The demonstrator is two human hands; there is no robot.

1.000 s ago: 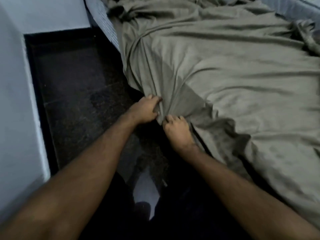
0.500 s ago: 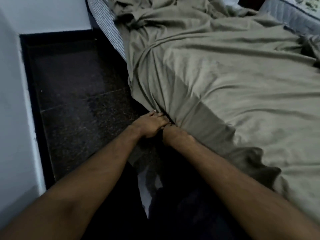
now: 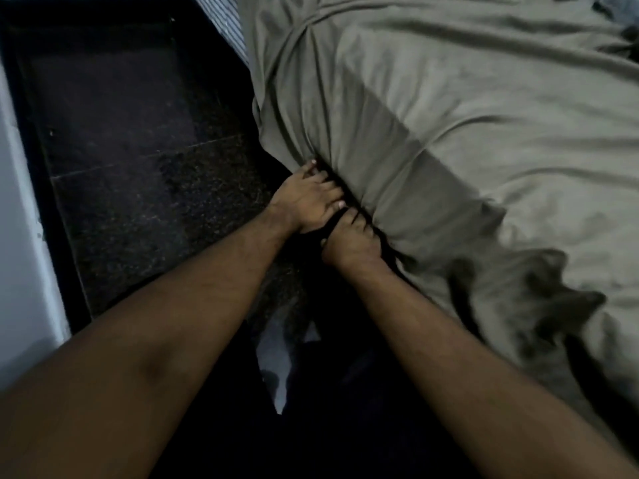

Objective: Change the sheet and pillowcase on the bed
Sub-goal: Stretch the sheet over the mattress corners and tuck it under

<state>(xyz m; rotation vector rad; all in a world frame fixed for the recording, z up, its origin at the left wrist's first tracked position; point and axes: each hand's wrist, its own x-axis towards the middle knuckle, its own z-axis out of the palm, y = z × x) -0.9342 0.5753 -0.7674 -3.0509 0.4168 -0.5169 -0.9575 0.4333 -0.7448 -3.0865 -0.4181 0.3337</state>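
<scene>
An olive-grey sheet (image 3: pixel 466 133) is spread wrinkled over the bed and hangs over its near side. My left hand (image 3: pixel 306 198) lies at the sheet's side edge, with its fingers stretched against the fabric where it folds under the mattress. Just beside it and touching it, my right hand (image 3: pixel 349 245) pushes into the same dark gap, and its fingertips are hidden under the fabric. A loose ruffled stretch of the sheet's hem (image 3: pixel 553 295) hangs to the right of my hands. No pillow or pillowcase is in view.
The striped side of the mattress (image 3: pixel 224 25) shows bare at the top. Dark speckled floor tiles (image 3: pixel 138 167) fill the narrow strip between the bed and a white wall (image 3: pixel 20 254) on the left. My dark-clothed legs are below.
Both hands have gone from pinching the hanging sheet to pushing it in under the mattress edge. The fabric above them now lies tighter, and my view has moved closer.
</scene>
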